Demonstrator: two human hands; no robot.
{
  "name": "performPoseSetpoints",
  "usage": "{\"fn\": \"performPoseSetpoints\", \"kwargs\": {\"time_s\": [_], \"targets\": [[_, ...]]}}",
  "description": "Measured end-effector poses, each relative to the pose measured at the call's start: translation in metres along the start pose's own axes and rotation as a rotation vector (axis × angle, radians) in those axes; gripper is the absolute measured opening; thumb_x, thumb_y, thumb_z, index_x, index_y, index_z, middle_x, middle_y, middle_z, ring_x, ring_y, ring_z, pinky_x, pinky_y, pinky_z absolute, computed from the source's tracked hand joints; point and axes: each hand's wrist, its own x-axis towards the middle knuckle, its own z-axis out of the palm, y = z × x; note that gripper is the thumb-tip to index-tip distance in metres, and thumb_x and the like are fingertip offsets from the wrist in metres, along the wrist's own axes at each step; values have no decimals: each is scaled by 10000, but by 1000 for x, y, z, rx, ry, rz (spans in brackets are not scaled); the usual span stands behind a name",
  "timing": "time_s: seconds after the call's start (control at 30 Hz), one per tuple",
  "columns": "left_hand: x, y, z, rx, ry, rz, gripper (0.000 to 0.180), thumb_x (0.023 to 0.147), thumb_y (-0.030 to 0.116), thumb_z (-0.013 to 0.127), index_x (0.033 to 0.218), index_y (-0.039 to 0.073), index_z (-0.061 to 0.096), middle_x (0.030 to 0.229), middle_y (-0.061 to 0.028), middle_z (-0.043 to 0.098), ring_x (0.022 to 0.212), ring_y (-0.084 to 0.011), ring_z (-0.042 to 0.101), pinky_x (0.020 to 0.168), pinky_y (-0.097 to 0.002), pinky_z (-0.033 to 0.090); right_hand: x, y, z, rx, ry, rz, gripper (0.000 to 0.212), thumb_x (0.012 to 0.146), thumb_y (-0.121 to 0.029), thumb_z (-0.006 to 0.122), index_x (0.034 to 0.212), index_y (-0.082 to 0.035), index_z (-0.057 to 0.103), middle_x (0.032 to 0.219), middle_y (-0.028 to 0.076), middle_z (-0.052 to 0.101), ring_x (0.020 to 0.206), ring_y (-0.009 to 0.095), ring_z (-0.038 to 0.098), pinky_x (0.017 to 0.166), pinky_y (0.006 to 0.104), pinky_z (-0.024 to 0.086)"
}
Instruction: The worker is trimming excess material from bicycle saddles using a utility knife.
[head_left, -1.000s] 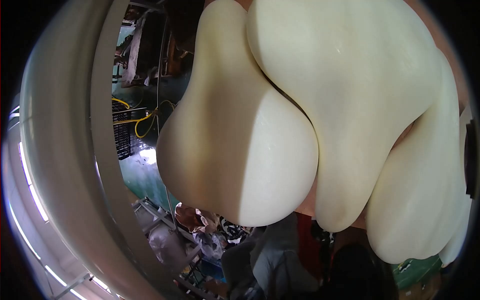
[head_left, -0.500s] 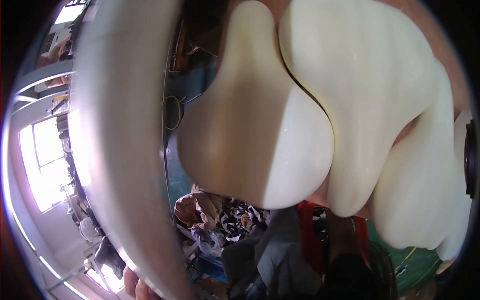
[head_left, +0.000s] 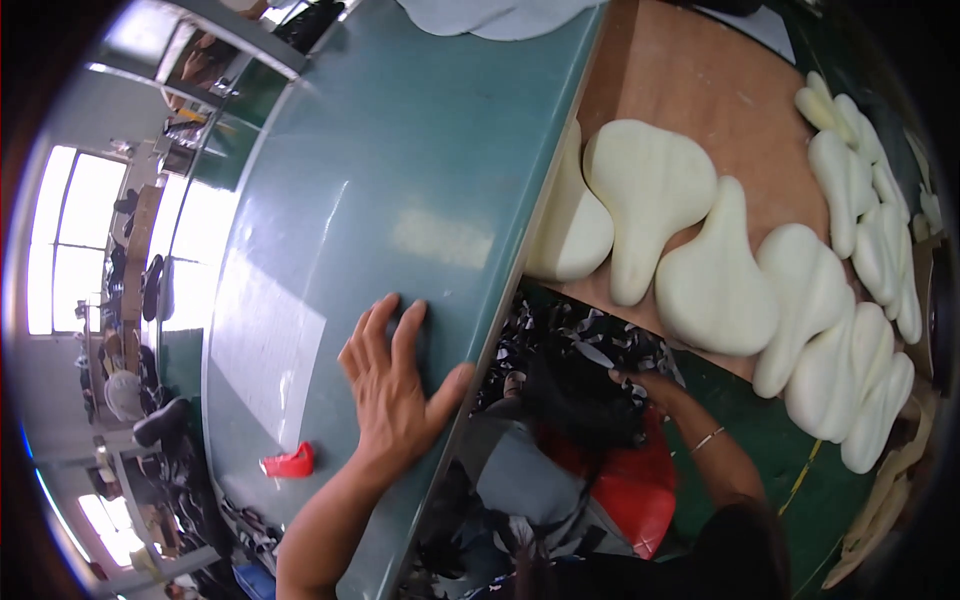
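My left hand (head_left: 390, 405) lies spread and empty on the teal table (head_left: 400, 130), near a small red piece (head_left: 290, 461). My right hand (head_left: 655, 388) is down at the dark cloth (head_left: 580, 385); I can't tell whether those fingers grip it. Cream saddle-shaped pads (head_left: 715, 280) sit crowded on the brown board (head_left: 720, 120), some seemingly past its edge, so a snagged cloth or bumping forearm could knock one floorward.

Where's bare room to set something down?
Widest: the glossy blue-green tabletop, between the left hand and the pale grey curved-edge material. Smaller: the brown flat board, above its row of cream saddle-shaped pieces, left of the similar pile. Crowded: the board's lower edge and right end.
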Motion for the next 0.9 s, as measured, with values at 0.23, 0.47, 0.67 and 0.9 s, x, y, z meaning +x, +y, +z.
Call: {"fn": "performPoseSetpoints", "kwargs": {"time_s": [0.23, 0.47, 0.67, 0.9], "targets": [[-19, 3, -20, -70, 164, 15, 638, 806, 487, 600, 1247, 40, 487, 1285, -186, 411, 1240, -342, 357, 1022, -461, 249, -199, -7, 20, -467, 224, -221, 619, 750, -581, 670, 854, 29, 652, 767, 49, 598, 719, 151, 527, 634, 330, 409], [-37, -12, -22, -348, 440, -71, 489, 857, 389, 593, 1180, 30, 521, 1206, -186, 474, 1159, -344, 438, 989, -424, 322, -323, -17, 17, -339, 376, -670, 476, 857, -403, 605, 1033, 38, 625, 874, 30, 636, 782, 129, 567, 733, 287, 447], [-92, -27, -22, -614, 1043, -355, 371, 812, 142, 651, 1135, 36, 503, 1179, -171, 499, 1117, -335, 470, 948, -416, 349, -319, -118, 123, -235, 106, -998, 456, 884, -371, 588, 1061, 47, 622, 943, 47, 649, 838, 131, 591, 772, 276, 461], [-164, -114, -41, -651, 1243, -825, 358, 823, 82, 611, 1139, 4, 460, 1206, -193, 425, 1166, -334, 400, 1013, -443, 292, -184, -333, 344, -460, -218, -1061, 473, 905, -385, 593, 1092, 49, 618, 1001, 48, 638, 864, 134, 580, 808, 248, 437]]}}
